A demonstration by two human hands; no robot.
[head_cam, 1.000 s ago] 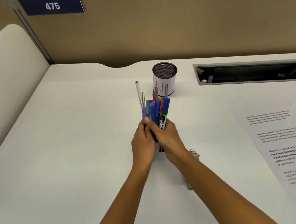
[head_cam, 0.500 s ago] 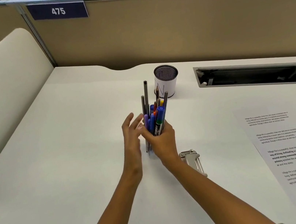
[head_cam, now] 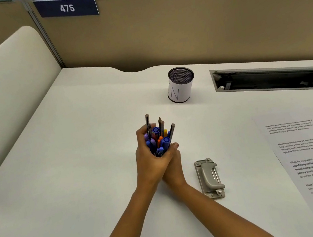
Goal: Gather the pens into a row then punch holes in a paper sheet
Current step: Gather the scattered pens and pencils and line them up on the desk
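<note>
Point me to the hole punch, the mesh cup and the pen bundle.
hole punch (head_cam: 210,177): head view, on its grey lever handle.
mesh cup (head_cam: 180,91): head view, on the white paper wrap of its wall.
pen bundle (head_cam: 159,138): head view, on the coloured caps above the hands.

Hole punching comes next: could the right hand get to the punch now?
Probably not yet: the right hand and left hand are clasped around the pens. The path to the punch looks clear.
</note>
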